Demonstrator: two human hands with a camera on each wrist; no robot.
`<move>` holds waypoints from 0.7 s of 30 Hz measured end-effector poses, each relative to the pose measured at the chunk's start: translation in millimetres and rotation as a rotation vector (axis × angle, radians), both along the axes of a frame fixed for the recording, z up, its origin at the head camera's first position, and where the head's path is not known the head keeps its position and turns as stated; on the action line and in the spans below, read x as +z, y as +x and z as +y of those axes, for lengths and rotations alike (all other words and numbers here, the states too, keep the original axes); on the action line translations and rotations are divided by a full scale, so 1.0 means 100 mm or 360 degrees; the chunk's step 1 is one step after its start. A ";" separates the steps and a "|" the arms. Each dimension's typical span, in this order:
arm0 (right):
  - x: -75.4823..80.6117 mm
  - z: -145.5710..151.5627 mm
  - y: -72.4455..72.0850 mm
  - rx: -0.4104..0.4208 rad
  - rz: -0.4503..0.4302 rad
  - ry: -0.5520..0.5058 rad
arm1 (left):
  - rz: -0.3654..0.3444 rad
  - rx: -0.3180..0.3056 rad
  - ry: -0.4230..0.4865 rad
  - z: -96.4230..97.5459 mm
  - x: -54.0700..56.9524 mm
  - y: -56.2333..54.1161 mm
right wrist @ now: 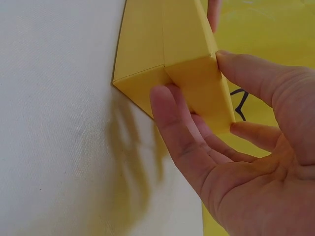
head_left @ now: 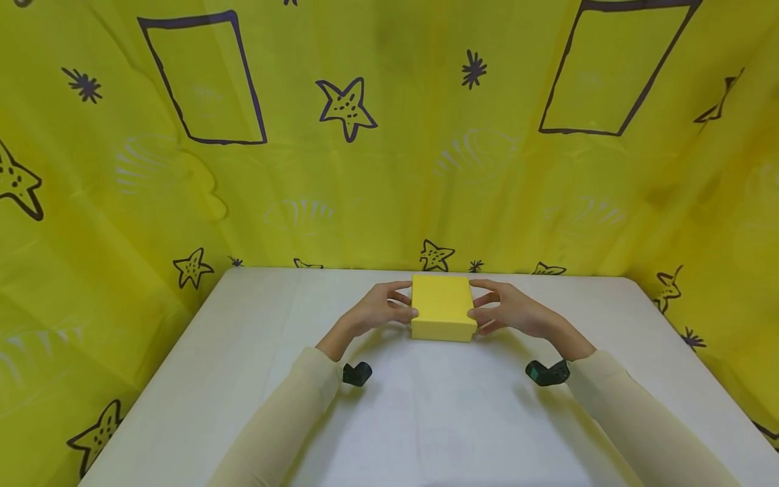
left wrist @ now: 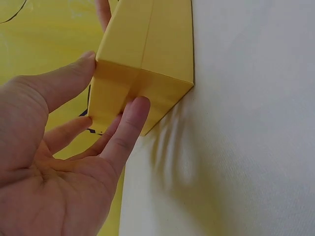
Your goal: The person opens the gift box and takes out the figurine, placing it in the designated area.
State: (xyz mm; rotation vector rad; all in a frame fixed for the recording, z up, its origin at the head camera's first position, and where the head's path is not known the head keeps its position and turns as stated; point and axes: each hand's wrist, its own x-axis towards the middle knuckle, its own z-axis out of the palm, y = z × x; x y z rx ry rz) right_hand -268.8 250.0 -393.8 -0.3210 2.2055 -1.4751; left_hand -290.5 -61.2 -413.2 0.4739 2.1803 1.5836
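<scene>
A small yellow box (head_left: 441,297) is near the far edge of the white table, held between both hands. A seam runs along its sides in both wrist views, like the edge of a lid. The left hand (head_left: 379,308) grips the box's left side, thumb at the near top corner and index finger at the far one. On the opposite side the right hand (head_left: 514,312) holds it the same way. In the left wrist view, the other left fingers (left wrist: 130,123) reach along the side wall. The right wrist view has the right fingers (right wrist: 172,128) lying likewise.
The white tabletop (head_left: 420,412) spreads out around the box and forearms. Yellow curtains (head_left: 395,189) with drawn starfish and frames hang behind and at both sides. A dark device (head_left: 357,373) is worn at the left wrist and another dark device (head_left: 548,373) at the right.
</scene>
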 end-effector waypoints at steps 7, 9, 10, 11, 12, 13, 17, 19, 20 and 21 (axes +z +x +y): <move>-0.01 -0.01 0.01 0.0005 0.0006 -0.0020 | 0.0007 0.0040 -0.0022 0.01 0.01 -0.01; -0.02 -0.01 0.01 -0.0002 0.0002 -0.0027 | 0.0008 0.0050 -0.0028 0.01 0.01 -0.01; -0.02 -0.01 0.00 -0.0015 -0.0007 -0.0034 | 0.0006 0.0055 -0.0032 0.01 0.01 0.00; -0.03 -0.01 0.00 -0.0018 -0.0009 -0.0037 | 0.0006 0.0057 -0.0038 0.01 0.02 0.00; -0.03 -0.01 0.00 -0.0026 -0.0013 -0.0040 | 0.0002 0.0061 -0.0040 0.02 0.02 0.00; -0.03 -0.01 0.00 -0.0031 -0.0015 -0.0041 | -0.0003 0.0063 -0.0037 0.02 0.02 0.00; -0.01 -0.02 0.00 -0.0027 0.0001 -0.0044 | -0.0016 0.0077 -0.0031 0.02 0.04 0.01; 0.00 -0.02 0.01 -0.0017 0.0016 -0.0033 | -0.0018 0.0084 -0.0033 0.02 0.05 0.01; 0.01 -0.02 0.01 -0.0010 0.0024 -0.0027 | -0.0021 0.0087 -0.0034 0.02 0.06 0.01; 0.02 -0.02 0.01 -0.0002 0.0032 -0.0024 | -0.0024 0.0090 -0.0034 0.02 0.07 0.01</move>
